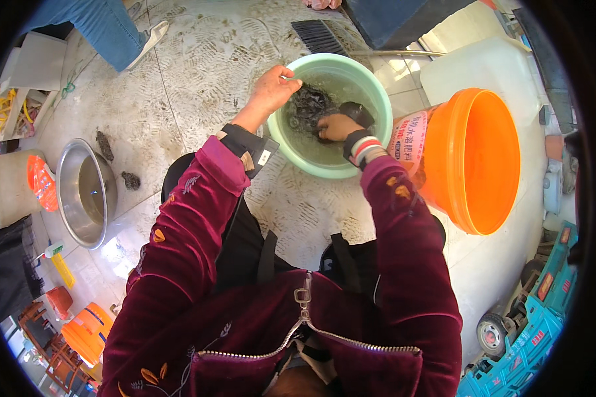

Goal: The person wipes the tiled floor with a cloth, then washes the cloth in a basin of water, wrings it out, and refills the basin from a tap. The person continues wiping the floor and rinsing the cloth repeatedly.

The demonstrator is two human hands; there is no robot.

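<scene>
A pale green basin [371, 86] of murky water stands on the wet floor in front of me. A dark crumpled mass [309, 106] lies in the water. My left hand [271, 89] rests on the basin's near-left rim, fingers curled over the edge by the dark mass. Inside the basin, my right hand [336, 126] is closed on a dark lump, next to a black rounded object [357, 112]. Both arms wear dark red velvet sleeves.
An orange bucket [473, 159] stands right of the basin, a white container [480, 66] behind it. A steel bowl [86, 192] and two dark lumps [116, 162] lie left. A floor drain [318, 36] is beyond. Another person's legs [106, 26] stand far left.
</scene>
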